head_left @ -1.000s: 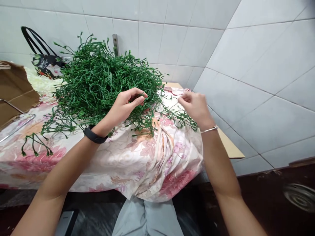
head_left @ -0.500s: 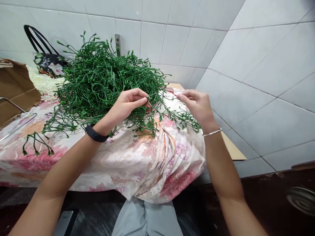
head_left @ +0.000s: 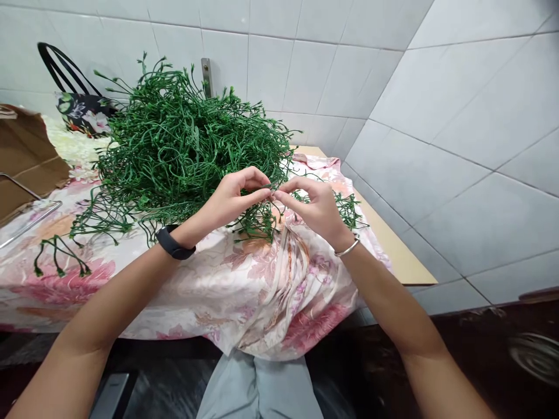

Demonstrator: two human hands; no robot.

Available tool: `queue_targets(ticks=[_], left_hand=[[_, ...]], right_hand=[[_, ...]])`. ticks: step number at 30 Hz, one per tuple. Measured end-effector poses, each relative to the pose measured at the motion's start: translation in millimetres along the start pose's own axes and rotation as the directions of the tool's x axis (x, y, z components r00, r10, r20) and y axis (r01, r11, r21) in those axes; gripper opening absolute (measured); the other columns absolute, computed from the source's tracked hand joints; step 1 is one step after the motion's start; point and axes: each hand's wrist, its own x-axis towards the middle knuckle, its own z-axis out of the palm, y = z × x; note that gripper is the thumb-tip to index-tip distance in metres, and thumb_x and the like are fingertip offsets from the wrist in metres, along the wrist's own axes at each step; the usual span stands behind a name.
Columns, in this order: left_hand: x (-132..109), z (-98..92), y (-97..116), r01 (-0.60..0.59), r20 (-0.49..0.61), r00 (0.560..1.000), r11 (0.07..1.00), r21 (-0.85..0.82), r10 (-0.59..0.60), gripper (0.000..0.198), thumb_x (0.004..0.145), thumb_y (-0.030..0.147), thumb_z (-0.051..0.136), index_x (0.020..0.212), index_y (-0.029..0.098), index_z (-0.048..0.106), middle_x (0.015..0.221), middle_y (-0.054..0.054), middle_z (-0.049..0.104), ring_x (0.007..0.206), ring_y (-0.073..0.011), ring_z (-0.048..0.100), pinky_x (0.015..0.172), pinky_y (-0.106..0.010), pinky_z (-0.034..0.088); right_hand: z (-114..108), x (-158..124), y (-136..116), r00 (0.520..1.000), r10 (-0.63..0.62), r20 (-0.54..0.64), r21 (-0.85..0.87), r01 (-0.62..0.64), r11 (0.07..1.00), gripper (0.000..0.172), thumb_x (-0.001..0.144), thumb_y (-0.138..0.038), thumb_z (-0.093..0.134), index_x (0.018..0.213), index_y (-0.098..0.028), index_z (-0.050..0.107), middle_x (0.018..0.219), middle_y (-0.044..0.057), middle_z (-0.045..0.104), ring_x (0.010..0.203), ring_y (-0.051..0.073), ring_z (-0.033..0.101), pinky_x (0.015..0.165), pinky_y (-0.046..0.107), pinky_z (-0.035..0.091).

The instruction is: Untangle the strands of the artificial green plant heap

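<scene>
My left hand (head_left: pixel 242 195), with a black band on its wrist, is closed in a pinch on a thin green artificial stem (head_left: pixel 267 187). Its fingertips meet those of my right hand (head_left: pixel 312 206), which wears a silver bangle and is pinched too; whatever lies between its fingers is too small to make out. Behind and left of the hands rises a big tangled heap of green plastic stems (head_left: pixel 187 145) with small budded tips. Some loose stems (head_left: pixel 348 209) lie to the right, partly behind my right hand.
A floral cloth (head_left: pixel 174 302) covers the table and bunches at the front. At left are a brown cardboard box (head_left: pixel 30 151), a metal wire frame (head_left: pixel 32 224), pale artificial flowers (head_left: pixel 74 145) and a black floral bag (head_left: pixel 85 113). Tiled walls (head_left: pixel 458 128) stand behind and to the right.
My right hand has moved left and slightly down, from apart to fingertip contact with my left hand. My left hand has shifted slightly right and down.
</scene>
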Motion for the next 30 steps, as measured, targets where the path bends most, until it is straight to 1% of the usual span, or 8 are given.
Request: queue_targets(ticks=[3, 8, 11, 15, 19, 23, 26, 30], left_hand=[[-1, -2.2, 3, -0.092, -0.064, 0.992, 0.968, 0.233, 0.11, 0.01, 0.074, 0.022, 0.06, 0.081, 0.014, 0.06, 0.077, -0.002, 0.064, 0.074, -0.0117, 0.06, 0.068, -0.023, 0.045], [-3, -3.4, 5, -0.208, -0.066, 0.963, 0.874, 0.44, 0.262, 0.006, 0.07, 0.018, 0.06, 0.073, 0.015, 0.061, 0.072, 0.0, 0.062, 0.071, -0.0112, 0.054, 0.066, -0.023, 0.042], [-4, -3.9, 7, -0.221, -0.041, 0.964, 0.878, 0.423, 0.262, 0.006, 0.068, 0.015, 0.058, 0.073, 0.015, 0.061, 0.071, 0.001, 0.061, 0.069, -0.0105, 0.054, 0.065, -0.023, 0.041], [-4, -6.5, 11, -0.173, -0.014, 0.983, 0.939, 0.296, 0.185, 0.006, 0.068, 0.014, 0.058, 0.073, 0.013, 0.06, 0.07, 0.001, 0.06, 0.067, -0.0096, 0.053, 0.063, -0.022, 0.042], [-4, -8.3, 15, -0.127, 0.019, 0.992, 0.982, 0.14, 0.126, 0.009, 0.067, 0.009, 0.055, 0.074, 0.013, 0.059, 0.071, 0.001, 0.059, 0.068, -0.0091, 0.054, 0.065, -0.021, 0.043], [-4, -7.1, 17, -0.093, 0.03, 0.996, 0.987, 0.134, 0.089, 0.008, 0.07, 0.008, 0.053, 0.073, 0.013, 0.059, 0.068, 0.001, 0.058, 0.064, -0.0078, 0.051, 0.06, -0.02, 0.04], [-4, -7.1, 15, -0.105, 0.067, 0.993, 0.978, 0.18, 0.095, 0.007, 0.073, 0.011, 0.052, 0.073, 0.013, 0.059, 0.067, 0.002, 0.056, 0.063, -0.0074, 0.048, 0.058, -0.02, 0.037], [-3, -9.6, 12, -0.127, 0.096, 0.99, 0.96, 0.25, 0.106, 0.006, 0.076, 0.013, 0.053, 0.076, 0.013, 0.06, 0.071, 0.001, 0.058, 0.067, -0.008, 0.048, 0.061, -0.02, 0.037]], right_hand=[[1, -1, 1, 0.999, 0.014, -0.03, 0.031, -0.013, 0.999, 0.011, 0.078, -0.027, 0.061, 0.074, -0.016, 0.06, 0.074, 0.001, 0.063, 0.072, 0.012, 0.058, 0.071, 0.028, 0.045], [6, -2, 3, 0.995, 0.063, 0.076, 0.324, -0.084, 0.942, 0.016, 0.077, -0.026, 0.062, 0.073, -0.017, 0.05, 0.084, 0.003, 0.063, 0.083, 0.013, 0.06, 0.075, 0.029, 0.047], [8, -2, 0, 0.99, 0.094, 0.102, 0.433, -0.129, 0.892, 0.021, 0.076, -0.026, 0.064, 0.07, -0.017, 0.046, 0.078, 0.001, 0.061, 0.079, 0.012, 0.061, 0.069, 0.026, 0.046], [8, 0, -5, 0.979, 0.163, 0.122, 0.533, -0.203, 0.821, 0.023, 0.074, -0.027, 0.065, 0.069, -0.019, 0.045, 0.07, -0.001, 0.061, 0.069, 0.01, 0.06, 0.066, 0.026, 0.046], [6, 2, -9, 0.954, 0.198, 0.226, 0.605, -0.297, 0.739, 0.016, 0.076, -0.023, 0.062, 0.072, -0.018, 0.047, 0.065, -0.002, 0.059, 0.064, 0.009, 0.058, 0.062, 0.025, 0.044], [6, 2, -13, 0.916, 0.239, 0.322, 0.615, -0.394, 0.683, 0.011, 0.077, -0.02, 0.059, 0.074, -0.017, 0.049, 0.063, -0.004, 0.055, 0.06, 0.008, 0.056, 0.06, 0.024, 0.043], [7, 1, -14, 0.918, 0.241, 0.315, 0.569, -0.386, 0.726, 0.009, 0.078, -0.021, 0.059, 0.077, -0.017, 0.05, 0.064, -0.005, 0.051, 0.058, 0.006, 0.052, 0.058, 0.023, 0.042], [10, -1, -12, 0.954, 0.21, 0.213, 0.466, -0.288, 0.837, 0.011, 0.078, -0.022, 0.06, 0.08, -0.016, 0.052, 0.067, -0.004, 0.049, 0.058, 0.005, 0.046, 0.054, 0.022, 0.037]])
